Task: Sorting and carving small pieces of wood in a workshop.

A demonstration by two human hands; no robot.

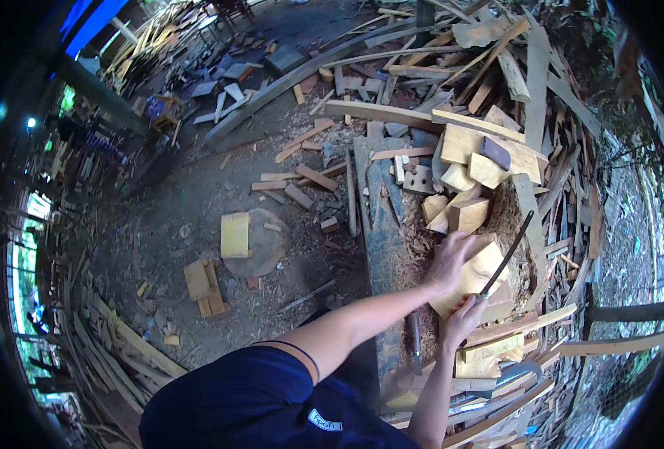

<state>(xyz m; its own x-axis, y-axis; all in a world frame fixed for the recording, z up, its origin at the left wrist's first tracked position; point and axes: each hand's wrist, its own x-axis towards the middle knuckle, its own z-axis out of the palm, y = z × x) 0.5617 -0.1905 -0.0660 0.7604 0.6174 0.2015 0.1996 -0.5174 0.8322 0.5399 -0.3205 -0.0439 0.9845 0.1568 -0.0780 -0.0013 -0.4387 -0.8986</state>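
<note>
Block [479, 272] right of stump [265, 254], bench [383, 262] between

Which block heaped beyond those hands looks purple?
The small dark block, farther out than the left hand; the pale blocks around it look yellowish.

A single head-worn fisheye looks down from above, near the left hand [449, 263] and right hand [463, 316].

Daylight shows through openings [25, 254] at left beyond a dim, chip-strewn floor [152, 236].
</note>
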